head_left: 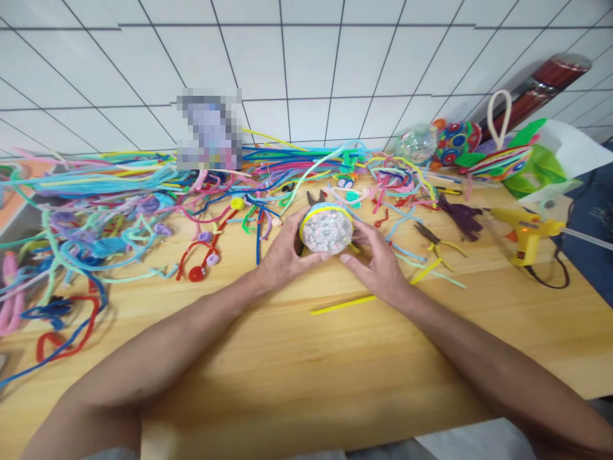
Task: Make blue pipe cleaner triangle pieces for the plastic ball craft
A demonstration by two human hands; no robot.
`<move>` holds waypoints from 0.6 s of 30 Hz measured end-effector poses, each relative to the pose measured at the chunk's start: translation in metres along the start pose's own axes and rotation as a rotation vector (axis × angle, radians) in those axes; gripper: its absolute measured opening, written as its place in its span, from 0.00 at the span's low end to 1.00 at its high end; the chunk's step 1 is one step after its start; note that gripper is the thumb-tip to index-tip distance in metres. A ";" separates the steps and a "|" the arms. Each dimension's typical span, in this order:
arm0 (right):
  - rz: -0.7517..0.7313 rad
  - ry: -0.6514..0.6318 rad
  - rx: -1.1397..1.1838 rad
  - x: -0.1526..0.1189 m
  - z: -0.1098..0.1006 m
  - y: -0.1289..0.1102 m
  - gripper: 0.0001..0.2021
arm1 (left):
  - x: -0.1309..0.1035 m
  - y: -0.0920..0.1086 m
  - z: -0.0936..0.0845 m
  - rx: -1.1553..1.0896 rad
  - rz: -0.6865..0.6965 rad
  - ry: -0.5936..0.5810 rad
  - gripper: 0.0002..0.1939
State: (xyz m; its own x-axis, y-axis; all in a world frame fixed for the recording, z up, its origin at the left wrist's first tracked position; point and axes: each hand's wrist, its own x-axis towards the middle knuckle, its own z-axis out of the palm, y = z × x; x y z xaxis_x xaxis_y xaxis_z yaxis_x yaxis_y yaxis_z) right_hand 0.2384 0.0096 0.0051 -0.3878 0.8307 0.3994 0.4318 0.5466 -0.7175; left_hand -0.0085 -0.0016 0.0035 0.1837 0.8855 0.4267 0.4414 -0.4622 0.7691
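Observation:
A clear, speckled round ball (326, 231) with a yellow band around its upper part is held over the wooden table, near the middle of the view. My left hand (286, 252) curves around its left side, thumb along the lower edge. On the right side, my right hand (376, 259) has its fingers against the ball and its thumb near the bottom. Dark plier jaws (315, 198) show just behind the ball. A yellow pipe cleaner (342, 305) lies below my right hand.
Tangled pipe cleaners (110, 239) cover the left and back. To the right are pliers (438, 243), a yellow glue gun (527, 233) with a cord, and a purple bundle (460, 218). Another clear ball (416, 144) and a colourful ball (457, 142) stand near the tiled wall (311, 64).

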 end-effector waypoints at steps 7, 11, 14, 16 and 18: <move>0.017 -0.003 0.026 0.000 0.000 -0.001 0.32 | -0.002 -0.002 0.001 0.001 -0.005 0.036 0.50; 0.063 -0.025 0.039 0.000 0.000 0.001 0.31 | -0.002 -0.003 0.001 0.020 -0.003 0.044 0.50; 0.096 -0.024 0.049 0.000 0.001 0.002 0.32 | -0.001 -0.003 0.001 0.035 0.001 0.027 0.51; 0.106 -0.022 0.052 0.000 0.001 0.003 0.32 | 0.000 -0.003 0.001 0.047 0.012 0.013 0.53; 0.107 -0.026 0.049 0.000 0.002 0.003 0.32 | 0.001 -0.002 0.002 0.050 0.012 -0.002 0.52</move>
State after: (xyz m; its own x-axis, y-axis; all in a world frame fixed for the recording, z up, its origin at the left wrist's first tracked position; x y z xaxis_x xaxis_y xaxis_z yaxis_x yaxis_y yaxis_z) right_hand 0.2384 0.0113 0.0019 -0.3625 0.8807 0.3047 0.4315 0.4484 -0.7827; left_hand -0.0080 0.0000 0.0014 0.1910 0.8798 0.4352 0.4820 -0.4703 0.7392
